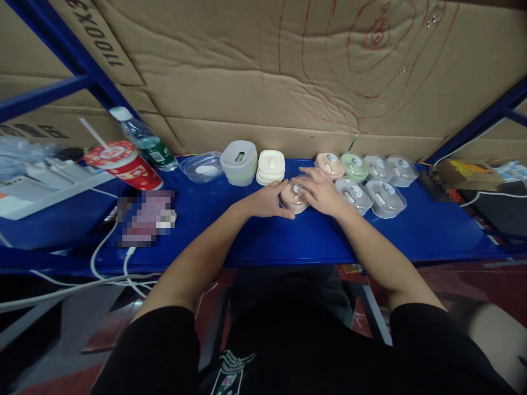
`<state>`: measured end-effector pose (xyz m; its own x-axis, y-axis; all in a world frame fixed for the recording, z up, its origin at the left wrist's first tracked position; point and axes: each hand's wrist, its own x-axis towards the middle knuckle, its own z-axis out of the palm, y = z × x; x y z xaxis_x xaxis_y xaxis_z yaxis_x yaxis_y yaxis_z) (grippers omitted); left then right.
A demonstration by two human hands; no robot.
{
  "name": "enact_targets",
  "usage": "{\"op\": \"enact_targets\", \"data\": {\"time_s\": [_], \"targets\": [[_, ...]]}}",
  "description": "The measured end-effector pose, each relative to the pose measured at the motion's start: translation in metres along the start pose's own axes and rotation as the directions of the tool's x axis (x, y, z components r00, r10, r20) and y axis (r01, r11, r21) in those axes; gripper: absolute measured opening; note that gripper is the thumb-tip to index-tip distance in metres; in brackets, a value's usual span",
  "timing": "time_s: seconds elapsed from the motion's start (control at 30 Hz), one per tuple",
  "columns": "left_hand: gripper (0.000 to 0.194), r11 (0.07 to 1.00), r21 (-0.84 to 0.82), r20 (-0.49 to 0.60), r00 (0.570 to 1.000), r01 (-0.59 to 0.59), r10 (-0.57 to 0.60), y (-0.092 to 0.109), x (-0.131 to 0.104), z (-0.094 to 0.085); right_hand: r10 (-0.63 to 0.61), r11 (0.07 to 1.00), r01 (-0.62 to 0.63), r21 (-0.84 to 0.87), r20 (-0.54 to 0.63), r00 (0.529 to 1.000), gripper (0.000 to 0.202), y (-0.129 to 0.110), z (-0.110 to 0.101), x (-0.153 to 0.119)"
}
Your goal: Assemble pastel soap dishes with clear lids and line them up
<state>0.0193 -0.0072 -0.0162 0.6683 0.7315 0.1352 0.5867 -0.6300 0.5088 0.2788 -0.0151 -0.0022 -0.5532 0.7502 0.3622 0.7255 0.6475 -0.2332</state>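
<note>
I hold the pink lidded box (295,196) between both hands, left hand (267,202) cupping its left side, right hand (321,192) flat on top, mid-shelf (288,241).

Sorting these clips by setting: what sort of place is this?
Probably a warehouse packing bench: a blue metal shelf, cardboard behind it, and rows of lidded containers, one pink container between both hands.

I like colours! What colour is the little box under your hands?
Pink, with a clear lid; the head view shows it.
</note>
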Motion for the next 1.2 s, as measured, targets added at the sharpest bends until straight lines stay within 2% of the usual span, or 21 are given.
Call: {"op": "enact_targets", "data": {"time_s": [0.1,0.17,0.23,0.33,0.4,0.47,0.57,0.67,0.73,0.83,0.97,1.1,1.2], "targets": [[0.114,0.979,-0.194,0.151,0.988,0.062,-0.033,0.006,-0.002,0.002,0.106,0.992,-0.111,-0.063,-0.084,0.991,0.048,0.01,-0.011,-0.001],[0.114,0.966,-0.25,0.189,0.982,0.07,-0.022,0.01,-0.002,0.004,0.127,0.989,-0.136,-0.06,-0.135,0.983,0.049,0.01,-0.016,-0.002],[0.108,0.979,-0.194,0.14,0.99,0.057,-0.029,0.011,-0.002,0.004,0.077,0.996,-0.082,-0.038,-0.119,0.99,0.05,0.003,-0.015,-0.003],[0.086,0.999,0.007,-0.012,0.999,0.046,-0.046,0.006,-0.001,-0.001,-0.019,1.0,0.02,-0.022,0.045,0.999,0.049,-0.013,-0.008,-0.003],[0.073,0.991,0.1,-0.113,0.991,0.086,-0.074,0.0,-0.002,-0.005,-0.014,0.999,0.021,-0.049,0.143,0.99,0.048,-0.021,-0.003,-0.002],[0.069,0.975,0.141,-0.184,0.973,0.169,-0.142,-0.005,-0.002,-0.009,0.02,0.997,-0.005,-0.083,0.177,0.984,0.048,-0.023,-0.002,-0.001],[0.076,0.944,0.176,-0.166,0.954,0.278,-0.249,-0.008,-0.003,-0.012,0.06,0.995,-0.045,-0.094,0.158,0.986,0.05,-0.02,-0.005,-0.001],[0.088,0.94,0.195,-0.097,0.959,0.281,-0.267,-0.008,-0.003,-0.012,0.136,0.985,-0.121,-0.119,0.122,0.983,0.052,-0.018,-0.011,-0.001],[0.091,0.95,0.173,-0.094,0.964,0.26,-0.247,-0.007,-0.003,-0.012,0.193,0.971,-0.175,-0.16,0.106,0.975,0.053,-0.019,-0.015,-0.002],[0.084,0.962,0.147,-0.109,0.971,0.229,-0.215,-0.006,-0.003,-0.012,0.264,0.943,-0.238,-0.233,0.084,0.961,0.054,-0.022,-0.018,-0.003],[0.059,0.964,0.166,-0.107,0.975,0.208,-0.192,-0.008,-0.001,-0.013,0.326,0.901,-0.298,-0.315,0.038,0.945,0.055,-0.02,-0.018,-0.005],[0.047,0.964,0.175,-0.094,0.978,0.201,-0.187,-0.01,0.001,-0.014,0.256,0.931,-0.249,-0.269,-0.006,0.967,0.054,-0.017,-0.012,-0.005],[0.044,0.97,0.159,-0.05,0.982,0.186,-0.18,-0.01,0.0,-0.016,0.09,0.99,-0.089,-0.109,0.008,0.996,0.054,-0.018,-0.003,-0.005]]}}
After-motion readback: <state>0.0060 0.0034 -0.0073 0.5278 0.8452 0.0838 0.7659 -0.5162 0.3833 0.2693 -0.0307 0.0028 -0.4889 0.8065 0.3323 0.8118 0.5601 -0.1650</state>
